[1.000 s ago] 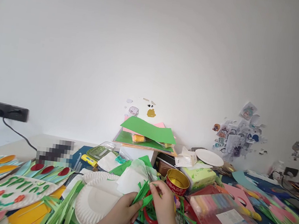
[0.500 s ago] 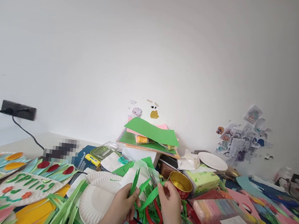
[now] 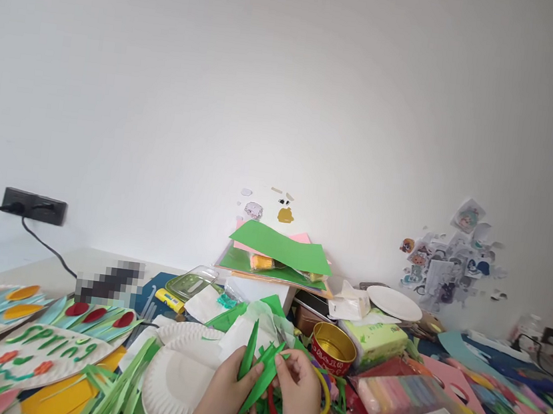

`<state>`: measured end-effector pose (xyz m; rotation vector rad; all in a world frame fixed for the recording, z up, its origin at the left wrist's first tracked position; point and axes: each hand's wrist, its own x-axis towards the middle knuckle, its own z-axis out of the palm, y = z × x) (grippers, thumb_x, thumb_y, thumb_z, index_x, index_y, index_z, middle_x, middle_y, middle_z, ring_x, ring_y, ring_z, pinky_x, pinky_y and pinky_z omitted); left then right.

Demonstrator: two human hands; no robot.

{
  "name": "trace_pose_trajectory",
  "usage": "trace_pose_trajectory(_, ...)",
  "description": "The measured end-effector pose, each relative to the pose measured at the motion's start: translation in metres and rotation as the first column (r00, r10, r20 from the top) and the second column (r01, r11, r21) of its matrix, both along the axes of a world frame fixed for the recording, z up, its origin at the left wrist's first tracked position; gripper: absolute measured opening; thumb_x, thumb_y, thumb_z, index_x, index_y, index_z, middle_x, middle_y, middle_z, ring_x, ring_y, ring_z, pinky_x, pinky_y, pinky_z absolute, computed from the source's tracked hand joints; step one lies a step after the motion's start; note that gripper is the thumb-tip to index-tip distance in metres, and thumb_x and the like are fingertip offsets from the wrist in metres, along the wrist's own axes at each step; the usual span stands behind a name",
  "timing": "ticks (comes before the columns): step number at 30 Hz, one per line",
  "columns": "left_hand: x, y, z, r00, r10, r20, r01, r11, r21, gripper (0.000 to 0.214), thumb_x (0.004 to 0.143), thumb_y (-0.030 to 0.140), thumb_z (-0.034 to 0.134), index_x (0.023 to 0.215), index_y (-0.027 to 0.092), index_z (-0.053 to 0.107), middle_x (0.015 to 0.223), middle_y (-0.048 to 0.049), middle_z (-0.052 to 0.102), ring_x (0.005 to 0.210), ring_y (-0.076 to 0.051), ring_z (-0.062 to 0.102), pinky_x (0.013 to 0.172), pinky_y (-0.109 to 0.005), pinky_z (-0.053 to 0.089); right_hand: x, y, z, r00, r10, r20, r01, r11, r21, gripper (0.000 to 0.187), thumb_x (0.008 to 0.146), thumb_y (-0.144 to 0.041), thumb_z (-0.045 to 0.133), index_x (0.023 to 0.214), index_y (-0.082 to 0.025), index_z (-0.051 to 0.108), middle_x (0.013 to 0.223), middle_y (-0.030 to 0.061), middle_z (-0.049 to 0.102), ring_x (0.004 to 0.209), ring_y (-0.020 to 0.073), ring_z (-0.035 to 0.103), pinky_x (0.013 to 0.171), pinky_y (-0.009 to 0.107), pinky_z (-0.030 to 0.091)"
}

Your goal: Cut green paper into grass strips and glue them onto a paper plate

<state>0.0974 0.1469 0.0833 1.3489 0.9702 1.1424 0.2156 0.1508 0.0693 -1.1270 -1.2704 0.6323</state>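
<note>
My left hand (image 3: 223, 398) and my right hand (image 3: 301, 398) meet low in the middle of the view. Both pinch green paper leaf strips (image 3: 257, 366) that stand up between the fingers. The left hand grips a narrow upright strip, the right hand grips a wider slanted one. Red-handled scissors (image 3: 274, 408) lie under the hands. A white paper plate (image 3: 174, 379) lies just left of the left hand. A gold and red tin (image 3: 333, 346) stands just beyond the right hand.
A heap of green paper strips (image 3: 117, 392) lies at the lower left beside decorated plates, one reading "Spring" (image 3: 45, 344). Behind are a stack of coloured sheets (image 3: 281, 254), a tissue pack (image 3: 376, 337), another plate (image 3: 393, 302), and a plastic bag of foam sheets (image 3: 412, 412) at right.
My hands came back together after drawing apart, and the green strips now stand more upright between them. The view shifted slightly.
</note>
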Motion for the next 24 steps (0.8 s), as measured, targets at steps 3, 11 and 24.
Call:
trace_pose_trajectory(3, 0.0034, -0.0037, -0.0011, 1.000, -0.009, -0.004, 0.009, 1.000, -0.014, 0.053, 0.062, 0.073, 0.046, 0.076, 0.022, 0.038, 0.051, 0.0064, 0.057, 0.026, -0.009, 0.048, 0.025, -0.019, 0.033, -0.0029, -0.0015, -0.0013, 1.000, 0.016, 0.018, -0.015, 1.000, -0.018, 0.024, 0.078, -0.044, 0.054, 0.075, -0.020, 0.054, 0.057, -0.0006, 0.053, 0.052, 0.0193, 0.055, 0.048, 0.026, 0.043)
trace_pose_trajectory(11, 0.0049, -0.0055, -0.0054, 0.987, -0.145, 0.065, 0.143, 0.989, 0.036, 0.049, 0.068, 0.068, 0.047, 0.072, 0.020, 0.040, 0.052, 0.0059, 0.057, 0.025, -0.006, 0.045, 0.026, -0.017, 0.030, -0.0025, -0.0061, 0.0064, 0.972, -0.159, 0.175, 0.144, 0.985, 0.098, 0.013, 0.077, -0.033, 0.055, 0.070, -0.021, 0.054, 0.063, 0.0015, 0.058, 0.059, 0.0195, 0.057, 0.055, 0.026, 0.043)
trace_pose_trajectory(24, 0.0013, -0.0066, 0.0037, 0.999, -0.046, -0.017, 0.046, 0.999, 0.014, 0.053, 0.064, 0.072, 0.045, 0.068, 0.019, 0.041, 0.050, 0.0076, 0.053, 0.022, 0.000, 0.029, 0.025, -0.016, 0.015, -0.0010, 0.0010, 0.0032, 0.993, 0.100, 0.062, -0.101, 0.995, 0.013, 0.033, 0.074, -0.040, 0.057, 0.054, -0.022, 0.039, 0.047, -0.0071, 0.036, 0.044, 0.0127, 0.040, 0.045, 0.023, 0.032)
